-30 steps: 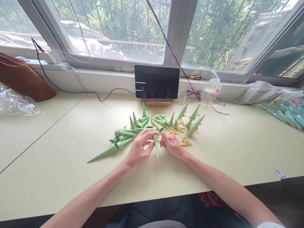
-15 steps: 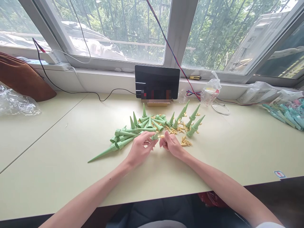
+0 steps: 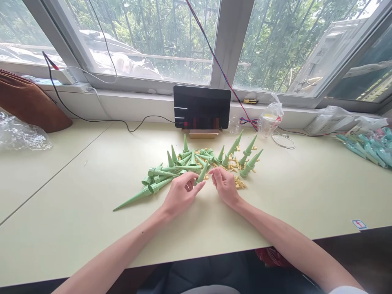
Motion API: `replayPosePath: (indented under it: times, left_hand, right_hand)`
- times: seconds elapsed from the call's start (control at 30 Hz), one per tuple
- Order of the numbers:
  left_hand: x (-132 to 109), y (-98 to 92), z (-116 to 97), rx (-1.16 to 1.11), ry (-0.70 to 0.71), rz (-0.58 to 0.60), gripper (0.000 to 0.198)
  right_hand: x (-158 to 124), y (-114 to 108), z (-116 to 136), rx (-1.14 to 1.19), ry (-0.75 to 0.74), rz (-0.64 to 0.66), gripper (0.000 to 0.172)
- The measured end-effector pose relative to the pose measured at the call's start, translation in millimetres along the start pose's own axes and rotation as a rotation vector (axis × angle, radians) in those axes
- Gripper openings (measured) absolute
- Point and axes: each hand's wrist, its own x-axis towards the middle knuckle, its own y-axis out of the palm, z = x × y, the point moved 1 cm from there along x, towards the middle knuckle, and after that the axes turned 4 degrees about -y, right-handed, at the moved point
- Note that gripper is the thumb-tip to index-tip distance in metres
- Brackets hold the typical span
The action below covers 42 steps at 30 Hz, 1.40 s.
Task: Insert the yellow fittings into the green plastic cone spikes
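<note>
My left hand is closed around a green plastic watering spike, its point tilted up and to the right. A small yellow valve sticks out of the spike's right side. Just right of it, a small gap away, is my right hand, fingers curled and thumb pressed to the index finger; whatever may be between them is hidden. Loose green spikes lie heaped beyond and left of my left hand. Several spikes with yellow valves fitted stand past my right hand, near loose yellow valves.
A dark tablet on a cardboard stand is at the back, by the window. Beside it are a bagged cup and a white cable. Teal packaged items lie far right; clear plastic wrap and a brown bag far left.
The spike in my left hand has turned from facing the right hand to pointing upward, with the yellow valve now at its side. My right hand has drawn slightly off the valve.
</note>
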Motion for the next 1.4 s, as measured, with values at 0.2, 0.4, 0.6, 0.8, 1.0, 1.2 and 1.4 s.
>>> replayPosePath:
  times: [0.2, 0.4, 0.6, 0.8, 1.0, 1.2, 1.4]
  left_hand:
    - [-2, 3.2, 3, 0.128, 0.114, 0.058, 0.021]
    - [-1, 5.3, 6, 0.084, 0.099, 0.106, 0.02]
    - [0, 3.3, 0, 0.046, 0.047, 0.111, 0.024]
    - [-1, 2.8, 0, 0.035, 0.056, 0.069, 0.036]
    - [-2, 6.0, 3, 0.034, 0.02, 0.082, 0.036]
    - [-1, 8.2, 1, 0.038, 0.048, 0.158, 0.037]
    - [-2, 8.2, -1, 0.047, 0.065, 0.208, 0.033]
  right_hand:
    - [0, 2, 3, -0.028, -0.022, 0.036, 0.038]
    - [-4, 3, -1, -0.106, -0.065, 0.021, 0.036]
    - [-9, 3, 1, -0.255, -0.191, -0.106, 0.038]
    - [-13, -1, 7, -0.355, -0.341, -0.134, 0.033]
    - [14, -25, 39, -0.523, -0.405, -0.2, 0.024]
    - [55, -42, 52, -0.705, -0.472, -0.288, 0.029]
    - [85, -47, 47, -0.835, -0.353, -0.223, 0.021]
